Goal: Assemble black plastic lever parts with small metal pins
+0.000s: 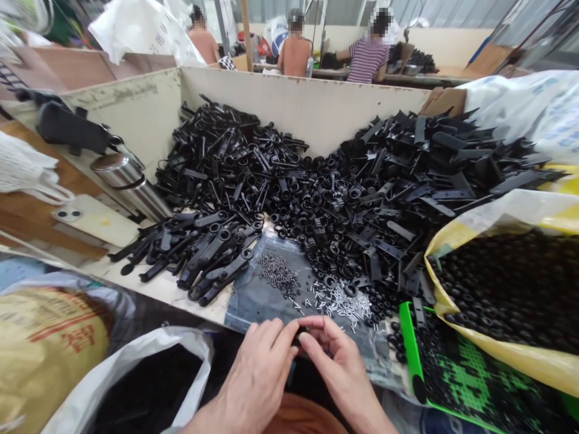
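My left hand and my right hand meet at the front edge of the workbench, fingertips pinched together. Between them is a small black plastic part, mostly covered by the fingers, so its exact shape is hidden. Just beyond the hands, a dark mat bears a heap of silver pins and a pile of small dark pieces. Long black assembled arms with ringed ends lie in a stack to the left.
Behind the mat rise heaps of black clips and black flat brackets inside a pale board wall. A green tray and an open yellow sack stand right. Left are a steel flask, phone and white sack.
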### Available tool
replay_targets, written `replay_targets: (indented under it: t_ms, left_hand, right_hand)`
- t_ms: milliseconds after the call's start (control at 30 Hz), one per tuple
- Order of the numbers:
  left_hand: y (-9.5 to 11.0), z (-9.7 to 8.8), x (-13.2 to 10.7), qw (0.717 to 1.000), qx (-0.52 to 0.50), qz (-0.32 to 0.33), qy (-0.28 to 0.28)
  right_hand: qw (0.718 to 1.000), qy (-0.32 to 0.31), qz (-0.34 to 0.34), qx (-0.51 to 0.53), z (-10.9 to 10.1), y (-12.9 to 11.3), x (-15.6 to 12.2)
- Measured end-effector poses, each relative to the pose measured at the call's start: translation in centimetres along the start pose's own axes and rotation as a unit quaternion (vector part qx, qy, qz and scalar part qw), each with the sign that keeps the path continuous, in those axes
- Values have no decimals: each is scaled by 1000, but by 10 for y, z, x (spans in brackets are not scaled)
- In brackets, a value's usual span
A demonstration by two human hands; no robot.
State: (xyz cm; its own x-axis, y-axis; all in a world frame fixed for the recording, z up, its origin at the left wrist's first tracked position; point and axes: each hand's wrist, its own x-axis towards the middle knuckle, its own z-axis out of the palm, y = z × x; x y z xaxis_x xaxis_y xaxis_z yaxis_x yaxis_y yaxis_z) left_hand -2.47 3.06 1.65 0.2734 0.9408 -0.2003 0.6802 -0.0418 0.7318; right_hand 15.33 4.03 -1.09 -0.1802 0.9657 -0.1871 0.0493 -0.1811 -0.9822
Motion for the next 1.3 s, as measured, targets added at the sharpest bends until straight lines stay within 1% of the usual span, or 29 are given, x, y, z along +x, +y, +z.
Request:
replay_targets:
  t_ms: [33, 67, 100, 167, 200, 233, 333, 400, 467, 533, 600, 700, 867, 967, 1033, 1067, 1167, 1300]
  left_hand:
    - [-2, -2, 2, 999, -50, -21, -4]
    - [-3, -3, 4, 991, -123, -48, -16]
    - [-4, -5, 7, 975, -207, -74, -37]
    - [-3, -10, 13, 928, -341, -116, -93]
    - [-2, -12, 15, 911, -376, -126, -113]
    - [-1, -13, 17, 903, -391, -129, -125]
    - [2, -15, 19, 905, -383, -132, -133]
    - [2, -13, 17, 904, -380, -141, -137]
    - [0, -9, 14, 890, -399, -169, -140]
    - [-1, -6, 11, 869, -432, -199, -138]
    - [-2, -4, 8, 849, -463, -216, -135]
    - [-2, -5, 6, 830, -487, -238, -132]
    - [-1, -2, 4, 818, -501, -267, -91]
    - [-2, 2, 4, 820, -492, -282, -78]
    - [-2, 3, 4, 823, -487, -280, -84]
    - [-2, 3, 3, 821, -492, -278, -87]
    - [0, 3, 2, 797, -527, -279, -95]
    - [4, 4, 2, 773, -552, -281, -133]
  right_hand:
    - [1000, -3, 3, 2, -1, -3, 4]
    - [1000, -7, 2, 0, -2, -5, 8]
    - [1000, -15, -2, -6, -3, -7, 11]
    - [999, -33, -14, -26, -7, -9, 16]
    - [998, -40, -21, -44, -9, -10, 19]
    - [996, -46, -32, -66, -11, -10, 20]
    - [988, -51, -81, -121, -13, -10, 26]
    - [984, -54, -106, -134, -14, -9, 28]
    - [982, -60, -105, -142, -14, -9, 30]
    - [982, -63, -95, -153, -15, -8, 30]
    - [982, -67, -91, -154, -17, -8, 29]
    - [981, -78, -101, -146, -18, -9, 29]
    - [979, -81, -110, -149, -16, -11, 29]
    - [974, -84, -118, -176, -15, -13, 27]
    - [967, -96, -124, -199, -16, -15, 24]
    - [964, -104, -127, -208, -16, -16, 23]
    - [958, -121, -126, -227, -16, -15, 20]
    - [959, -97, -128, -235, -13, -7, 18]
